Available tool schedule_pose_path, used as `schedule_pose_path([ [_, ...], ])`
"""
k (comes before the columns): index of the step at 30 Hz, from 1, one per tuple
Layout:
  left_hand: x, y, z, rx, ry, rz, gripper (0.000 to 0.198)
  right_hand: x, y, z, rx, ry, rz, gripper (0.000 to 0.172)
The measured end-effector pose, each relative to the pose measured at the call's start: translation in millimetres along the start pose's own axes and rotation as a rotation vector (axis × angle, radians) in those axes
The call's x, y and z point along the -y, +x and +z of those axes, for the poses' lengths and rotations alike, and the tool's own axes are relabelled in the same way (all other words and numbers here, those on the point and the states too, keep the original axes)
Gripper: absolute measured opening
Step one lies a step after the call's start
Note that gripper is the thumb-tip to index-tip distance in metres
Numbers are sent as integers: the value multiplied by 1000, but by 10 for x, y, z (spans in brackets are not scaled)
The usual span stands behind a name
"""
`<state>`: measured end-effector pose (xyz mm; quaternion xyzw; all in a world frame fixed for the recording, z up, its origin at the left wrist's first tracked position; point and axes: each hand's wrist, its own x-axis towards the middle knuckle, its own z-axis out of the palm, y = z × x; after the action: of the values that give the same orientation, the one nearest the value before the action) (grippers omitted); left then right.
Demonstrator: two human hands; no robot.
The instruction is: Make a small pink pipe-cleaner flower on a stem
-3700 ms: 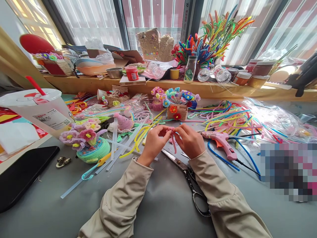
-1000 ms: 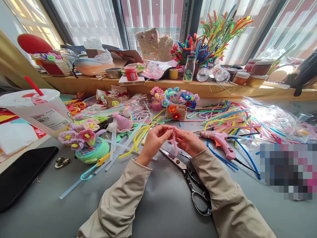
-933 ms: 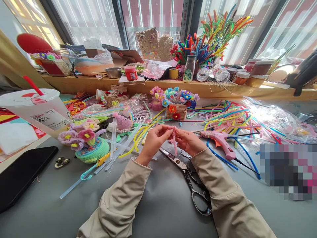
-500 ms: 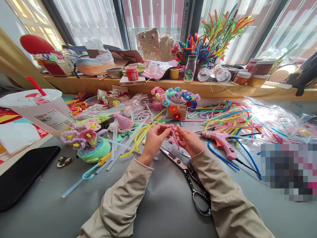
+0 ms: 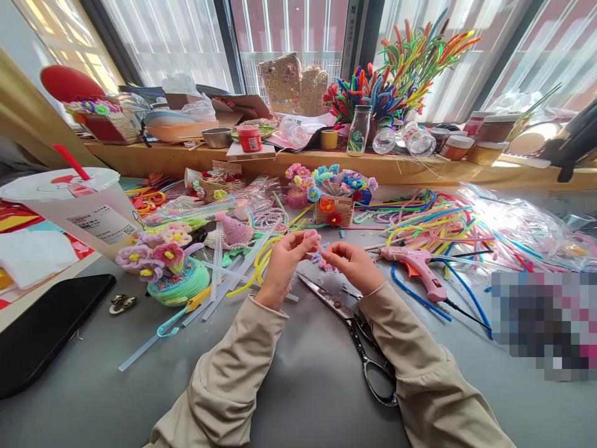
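Both hands meet over the middle of the table around a small pink pipe cleaner (image 5: 312, 236), bent into a curled shape. My left hand (image 5: 285, 264) pinches it between thumb and fingers. My right hand (image 5: 353, 266) has its fingertips closed at the lower end of the same piece. Fingers cover much of it. Below the hands lie large black-handled scissors (image 5: 347, 311), blades pointing up and left, partly under the right sleeve. Small pink and blue fuzzy scraps (image 5: 325, 264) rest on the table just behind the fingers.
To the right lies a pink glue gun (image 5: 417, 264) with a cord, before a heap of pipe cleaners (image 5: 438, 218). At left are a flower-topped green cake (image 5: 180, 283), clear glue sticks (image 5: 217, 261), a drink cup (image 5: 93, 211) and a black phone (image 5: 56, 330). A flower basket (image 5: 334, 214) stands behind.
The pink pipe cleaner has shifted slightly left, and its dangling end no longer shows. My right hand has turned and moved a little left and down, its fingers now more closed.
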<state>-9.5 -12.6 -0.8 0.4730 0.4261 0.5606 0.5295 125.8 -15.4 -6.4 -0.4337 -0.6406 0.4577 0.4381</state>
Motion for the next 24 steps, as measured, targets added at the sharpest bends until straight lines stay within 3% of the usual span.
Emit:
schedule_pose_path([
  [3,27,12,-12,6,-5,19,22,10,-1,9,19,-8,-26,26],
  [11,22,12,-21,-16,-109,-48,20,-14,-1,8,-101,-230,-233,19],
  [15,-5,9,-28,2,-115,-65,19,4,-8,-10,-60,-155,-196,20],
  [21,-36,11,-29,114,-97,-55,16,17,-8,-52,193,0,-73,25],
  [24,-39,12,-19,155,-67,-76,19,6,3,-68,47,-118,-125,33],
])
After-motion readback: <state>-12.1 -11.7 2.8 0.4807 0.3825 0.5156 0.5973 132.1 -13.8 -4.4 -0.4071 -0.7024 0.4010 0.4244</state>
